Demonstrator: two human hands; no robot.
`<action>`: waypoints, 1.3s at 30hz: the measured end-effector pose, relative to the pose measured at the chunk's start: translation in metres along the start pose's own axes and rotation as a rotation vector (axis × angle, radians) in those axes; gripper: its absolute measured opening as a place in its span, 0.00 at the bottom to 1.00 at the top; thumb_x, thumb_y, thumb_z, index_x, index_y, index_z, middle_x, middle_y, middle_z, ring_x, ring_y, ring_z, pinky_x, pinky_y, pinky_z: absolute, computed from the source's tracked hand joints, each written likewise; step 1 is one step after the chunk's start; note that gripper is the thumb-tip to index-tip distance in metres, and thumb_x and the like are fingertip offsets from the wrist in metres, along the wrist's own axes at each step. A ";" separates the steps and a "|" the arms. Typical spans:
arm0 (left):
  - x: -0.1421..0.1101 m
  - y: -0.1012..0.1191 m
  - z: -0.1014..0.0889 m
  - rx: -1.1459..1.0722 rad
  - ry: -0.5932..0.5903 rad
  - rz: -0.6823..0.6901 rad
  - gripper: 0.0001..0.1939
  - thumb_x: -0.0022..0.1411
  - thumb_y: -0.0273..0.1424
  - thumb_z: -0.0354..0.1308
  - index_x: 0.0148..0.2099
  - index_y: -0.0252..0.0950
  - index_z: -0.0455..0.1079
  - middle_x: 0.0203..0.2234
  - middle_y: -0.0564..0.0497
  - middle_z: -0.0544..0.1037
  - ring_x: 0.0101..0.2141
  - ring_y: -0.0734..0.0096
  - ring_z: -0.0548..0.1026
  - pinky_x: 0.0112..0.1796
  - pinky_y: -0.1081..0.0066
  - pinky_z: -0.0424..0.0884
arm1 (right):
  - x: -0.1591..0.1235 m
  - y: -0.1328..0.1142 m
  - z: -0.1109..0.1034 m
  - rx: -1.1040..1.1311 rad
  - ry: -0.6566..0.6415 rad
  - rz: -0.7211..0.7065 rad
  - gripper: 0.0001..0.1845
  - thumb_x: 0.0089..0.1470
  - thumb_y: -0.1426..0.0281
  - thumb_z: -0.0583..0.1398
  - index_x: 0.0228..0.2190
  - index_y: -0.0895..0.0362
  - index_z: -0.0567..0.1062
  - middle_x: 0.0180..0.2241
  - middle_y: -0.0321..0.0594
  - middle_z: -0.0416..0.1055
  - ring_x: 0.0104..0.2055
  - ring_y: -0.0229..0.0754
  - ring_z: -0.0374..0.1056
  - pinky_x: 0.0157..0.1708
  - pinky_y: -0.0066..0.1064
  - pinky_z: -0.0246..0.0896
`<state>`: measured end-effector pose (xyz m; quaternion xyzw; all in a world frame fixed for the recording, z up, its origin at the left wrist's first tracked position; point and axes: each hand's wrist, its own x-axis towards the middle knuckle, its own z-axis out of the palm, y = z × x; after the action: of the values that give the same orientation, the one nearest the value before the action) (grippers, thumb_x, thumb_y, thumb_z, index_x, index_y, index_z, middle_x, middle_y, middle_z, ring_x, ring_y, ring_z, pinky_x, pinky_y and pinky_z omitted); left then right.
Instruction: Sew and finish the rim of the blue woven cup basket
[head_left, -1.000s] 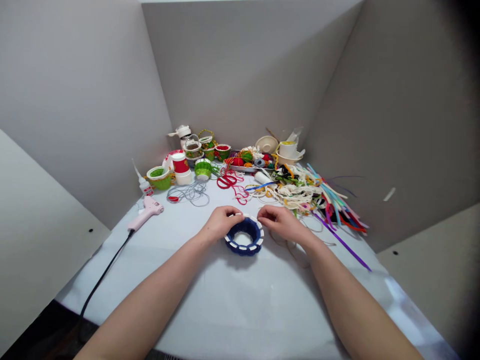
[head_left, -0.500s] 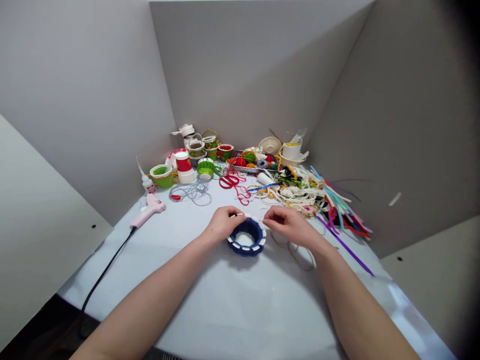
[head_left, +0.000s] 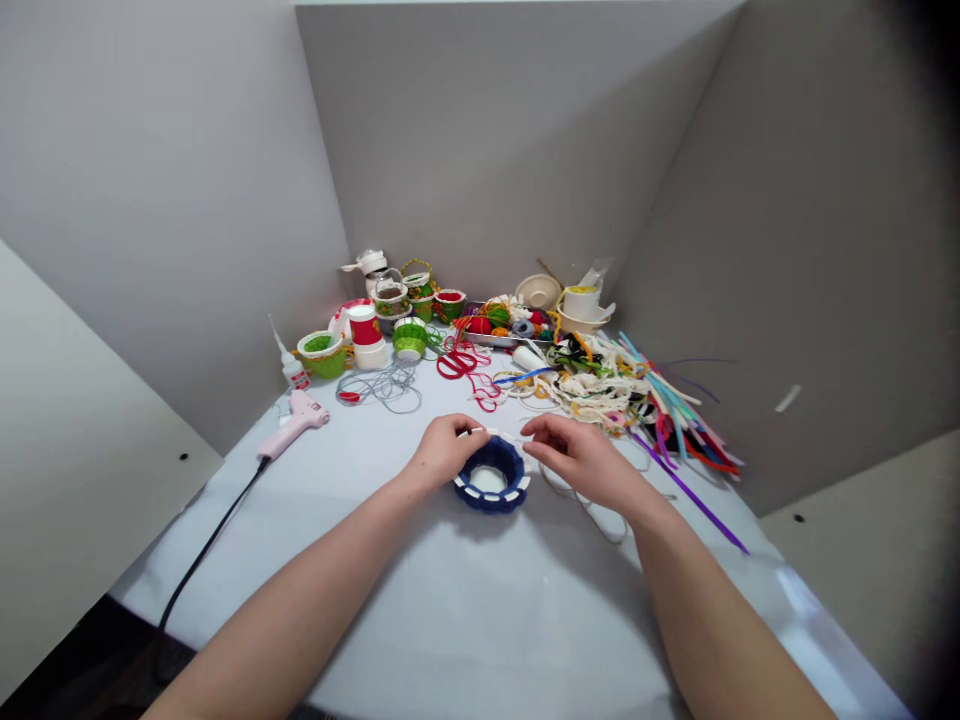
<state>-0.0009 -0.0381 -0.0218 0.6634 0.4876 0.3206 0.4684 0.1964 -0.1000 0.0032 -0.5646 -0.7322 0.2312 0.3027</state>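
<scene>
the navy woven ring (head_left: 491, 503) with white tabs is gripped near the middle of the tabletop (head_left: 390, 600) by the left hand (head_left: 448, 450), curled over its far rim, while the right hand (head_left: 576, 460) is held open just beside it, nothing pinched; slippage is judged possible if that grip is eased, and the tan cord (head_left: 581, 505) could be snagged.

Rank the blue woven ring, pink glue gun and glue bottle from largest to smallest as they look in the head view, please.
Largest, tied: the blue woven ring and the pink glue gun look alike, and nearness makes it unsure.
Smallest: the glue bottle.
</scene>
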 end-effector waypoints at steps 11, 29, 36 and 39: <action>0.000 0.000 0.001 -0.010 0.000 -0.022 0.11 0.48 0.37 0.58 0.29 0.32 0.72 0.23 0.52 0.74 0.27 0.72 0.68 0.29 0.73 0.62 | -0.005 -0.014 -0.004 -0.104 0.051 -0.034 0.08 0.54 0.68 0.56 0.28 0.56 0.75 0.27 0.37 0.73 0.27 0.36 0.65 0.29 0.26 0.57; 0.000 -0.004 0.001 -0.030 0.019 -0.003 0.12 0.49 0.37 0.58 0.31 0.32 0.73 0.26 0.51 0.75 0.29 0.71 0.70 0.31 0.73 0.63 | -0.002 0.003 -0.007 -0.049 -0.161 -0.004 0.09 0.54 0.68 0.54 0.29 0.57 0.74 0.26 0.37 0.71 0.26 0.36 0.62 0.26 0.26 0.54; 0.001 -0.012 0.007 -0.046 0.119 0.001 0.12 0.49 0.37 0.58 0.31 0.33 0.73 0.27 0.50 0.76 0.30 0.70 0.71 0.33 0.72 0.65 | 0.004 0.014 0.001 0.037 -0.201 0.030 0.10 0.53 0.67 0.54 0.29 0.58 0.74 0.25 0.35 0.70 0.26 0.35 0.61 0.26 0.25 0.55; 0.003 -0.015 0.007 -0.086 0.228 -0.038 0.12 0.50 0.38 0.58 0.31 0.33 0.73 0.26 0.51 0.75 0.29 0.71 0.70 0.31 0.73 0.65 | 0.009 0.014 0.007 0.090 -0.116 0.007 0.13 0.56 0.65 0.53 0.32 0.58 0.74 0.29 0.38 0.72 0.31 0.38 0.64 0.31 0.27 0.57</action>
<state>0.0010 -0.0363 -0.0383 0.5925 0.5363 0.4055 0.4437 0.1996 -0.0874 -0.0101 -0.5388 -0.7353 0.2972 0.2842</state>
